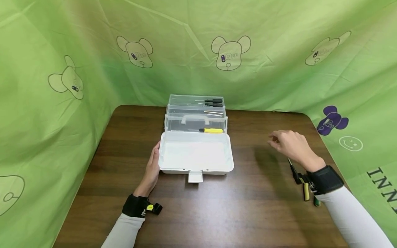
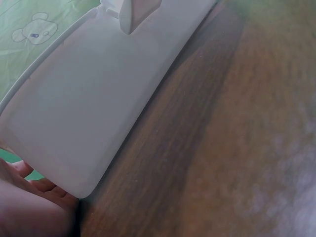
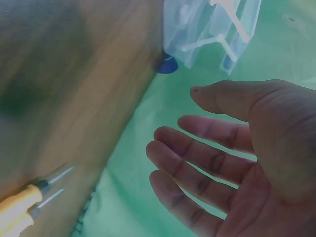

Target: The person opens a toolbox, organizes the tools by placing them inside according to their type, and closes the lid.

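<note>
A white toolbox stands in the middle of the table with its clear trays raised in steps behind the base. My left hand touches the toolbox's left side; in the left wrist view its fingers lie by the box's lower corner. Over the right part of the table hovers my right hand, holding nothing, its fingers loosely bent in the right wrist view. A yellow-and-black screwdriver lies in the lowest tray. Two black screwdrivers lie in the top tray.
Beside my right wrist lie a black-handled tool, a yellow handle and a green handle, partly hidden by the wrist strap. Thin metal pieces sit in the middle tray. A green curtain surrounds the table's back and sides.
</note>
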The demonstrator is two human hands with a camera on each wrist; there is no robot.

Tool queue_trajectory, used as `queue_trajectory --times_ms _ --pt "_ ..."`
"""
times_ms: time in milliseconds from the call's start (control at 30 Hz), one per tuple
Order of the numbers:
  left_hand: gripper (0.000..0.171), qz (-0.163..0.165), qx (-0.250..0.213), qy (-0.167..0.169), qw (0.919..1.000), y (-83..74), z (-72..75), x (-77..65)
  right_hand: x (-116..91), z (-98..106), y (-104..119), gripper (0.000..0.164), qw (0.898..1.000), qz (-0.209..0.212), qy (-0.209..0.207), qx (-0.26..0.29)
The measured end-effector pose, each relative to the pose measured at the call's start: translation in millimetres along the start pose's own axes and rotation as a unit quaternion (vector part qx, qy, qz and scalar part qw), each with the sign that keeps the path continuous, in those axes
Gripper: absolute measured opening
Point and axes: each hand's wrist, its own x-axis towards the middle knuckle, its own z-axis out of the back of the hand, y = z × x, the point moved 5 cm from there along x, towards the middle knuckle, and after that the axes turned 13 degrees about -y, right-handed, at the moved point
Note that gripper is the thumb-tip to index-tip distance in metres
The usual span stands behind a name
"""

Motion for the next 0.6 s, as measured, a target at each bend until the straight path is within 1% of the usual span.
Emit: queue_trajectory --times_ms 133,433,533,600 --pt "0.065 0.0 -0.002 0.002 1.0 0.0 1.1 0.2 -15.2 0.3 -4.1 0.022 1.0 -0.014 -0.002 -0.004" --pt "0.066 0.003 0.0 0.005 1.0 -0.6 0.0 1.4 -53.9 6.3 -19.3 0.023 0.998 -0.068 -0.014 -0.013" --pt "0.066 0.002 -0.001 0.002 1.0 -0.2 0.3 0.8 -66.7 6.3 -25.2 0.023 0.996 -0.092 -0.002 -0.015" --pt "0.065 0.0 -0.002 0.0 1.0 0.1 0.4 0.3 -74.5 5.0 -28.8 0.024 0.994 -0.109 0.016 -0.014"
